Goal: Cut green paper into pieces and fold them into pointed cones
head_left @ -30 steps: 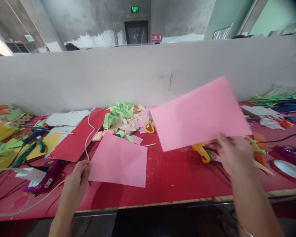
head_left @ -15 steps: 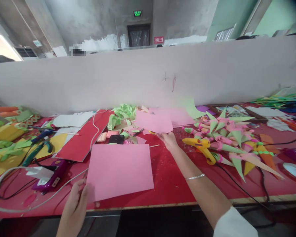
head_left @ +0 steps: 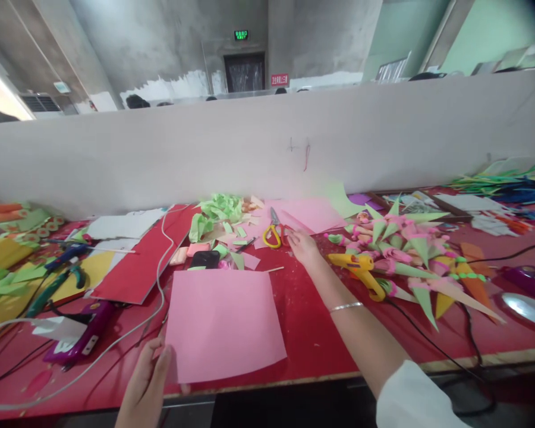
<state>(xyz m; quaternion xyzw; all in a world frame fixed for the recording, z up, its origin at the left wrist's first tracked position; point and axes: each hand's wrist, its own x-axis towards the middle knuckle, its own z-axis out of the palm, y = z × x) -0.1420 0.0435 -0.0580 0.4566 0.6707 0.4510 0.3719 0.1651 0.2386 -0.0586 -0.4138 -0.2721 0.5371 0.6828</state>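
My left hand point(head_left: 148, 377) pinches the left edge of a pink paper sheet point(head_left: 225, 327) between thumb and fingers. The sheet is held over the front edge of the red table, its right corner bending slightly. Farther back, my right hand point(head_left: 304, 248) has its fingers closed at the red handle of a pair of scissors point(head_left: 273, 233), whose other handle is yellow. The blades point away from me, over more pink paper point(head_left: 314, 214) lying at the back. How the fingers sit in the handle is partly hidden.
Right of my right forearm lie a yellow glue gun point(head_left: 360, 270) and a pile of green and pink paper cones point(head_left: 410, 249). Crumpled green paper point(head_left: 218, 208) and a black object point(head_left: 205, 259) sit behind the sheet. A purple power strip point(head_left: 82, 336) with cables stands left.
The scissors, mostly covered by pink paper before, now show at my right hand. The pink sheet in my left hand has shifted slightly lower in the view.
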